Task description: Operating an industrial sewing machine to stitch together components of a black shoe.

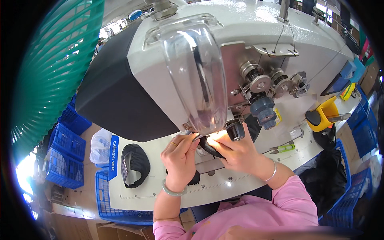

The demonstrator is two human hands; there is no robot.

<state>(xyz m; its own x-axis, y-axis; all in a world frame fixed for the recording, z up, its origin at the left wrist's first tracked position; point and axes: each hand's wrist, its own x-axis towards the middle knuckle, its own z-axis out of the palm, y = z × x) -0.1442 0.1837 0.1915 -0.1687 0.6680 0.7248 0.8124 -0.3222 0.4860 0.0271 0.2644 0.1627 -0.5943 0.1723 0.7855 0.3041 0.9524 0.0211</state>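
Note:
Under the needle area of a white sewing machine [152, 72], both hands are close together. My left hand [178, 154] is closed, its thumb and fingers pinched around a thin greyish piece too small to name. My right hand [236, 148] grips a black fabric piece [213, 149], which looks like a shoe upper, with the fingers near the lit needle area. A clear guard [196, 76] hides the needle itself. On the white table left of my hands lies a black shoe upper [136, 166]. More black material [195, 178] shows beside my left wrist.
Green-handled thread snips [284, 148] lie right of my hands, with a yellow holder [323, 115] farther right. A green fan guard [56, 64] stands at the left. Blue crates [66, 160] stand on the floor. Thread tension knobs [262, 112] stick out from the machine.

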